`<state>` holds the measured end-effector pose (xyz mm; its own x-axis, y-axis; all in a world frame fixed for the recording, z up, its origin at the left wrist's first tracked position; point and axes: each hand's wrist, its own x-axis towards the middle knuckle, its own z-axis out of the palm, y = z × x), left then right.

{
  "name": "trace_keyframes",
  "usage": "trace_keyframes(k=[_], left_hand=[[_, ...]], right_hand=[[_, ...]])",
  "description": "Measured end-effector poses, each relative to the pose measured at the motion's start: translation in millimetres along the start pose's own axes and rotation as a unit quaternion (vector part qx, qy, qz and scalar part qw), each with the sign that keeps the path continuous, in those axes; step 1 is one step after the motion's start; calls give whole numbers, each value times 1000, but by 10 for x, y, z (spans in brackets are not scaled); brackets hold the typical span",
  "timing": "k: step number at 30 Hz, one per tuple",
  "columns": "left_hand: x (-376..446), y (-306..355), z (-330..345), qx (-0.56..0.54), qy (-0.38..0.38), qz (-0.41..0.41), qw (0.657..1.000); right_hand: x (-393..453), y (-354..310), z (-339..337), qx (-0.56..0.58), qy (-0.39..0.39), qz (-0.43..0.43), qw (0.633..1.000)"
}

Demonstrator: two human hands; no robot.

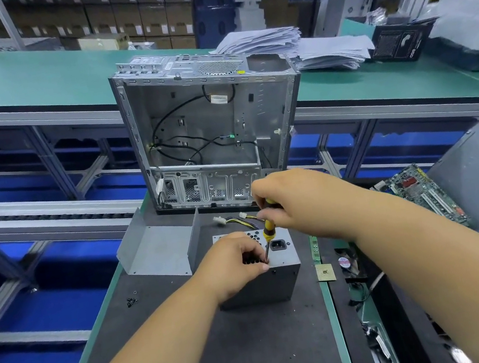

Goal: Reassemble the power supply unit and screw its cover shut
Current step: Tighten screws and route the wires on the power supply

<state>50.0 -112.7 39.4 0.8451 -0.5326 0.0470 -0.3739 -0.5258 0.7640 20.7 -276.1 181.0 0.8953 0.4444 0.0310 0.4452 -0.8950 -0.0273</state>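
Grey metal power supply unit (pixel 264 281) sits on the dark worktop (pixel 245 354) before us; our left hand (pixel 233 264) rests on its top, fingers (pixel 257 265) curled at the screwdriver's tip. Our right hand (pixel 292 201) grips the yellow-and-black screwdriver (pixel 268 232), held nearly upright. Just left lies a bent grey metal cover (pixel 161 251), small black screws (pixel 131 301) nearby, and behind stands an open silver computer case (pixel 210 129).

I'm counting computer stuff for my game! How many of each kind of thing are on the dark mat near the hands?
Power supply unit: 1
Screwdriver: 1
Open computer case: 1
Loose bent metal cover: 1
Small heap of screws: 1 heap; too small to count singly
Total: 5
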Motion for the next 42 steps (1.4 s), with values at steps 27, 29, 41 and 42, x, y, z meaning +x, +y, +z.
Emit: trace_keyframes(k=[27, 29, 41, 42], left_hand=[[13, -29, -16, -6, -14, 21, 1000], [19, -32, -12, -4, -14, 19, 1000], [43, -53, -5, 6, -10, 16, 1000], [41, -57, -3, 5, -10, 16, 1000]], right_hand=[[114, 1, 153, -119, 17, 78, 990], [111, -20, 196, -145, 47, 106, 983], [-11, -20, -33, 22, -2, 31, 999], [2, -11, -36, 5, -6, 34, 999]])
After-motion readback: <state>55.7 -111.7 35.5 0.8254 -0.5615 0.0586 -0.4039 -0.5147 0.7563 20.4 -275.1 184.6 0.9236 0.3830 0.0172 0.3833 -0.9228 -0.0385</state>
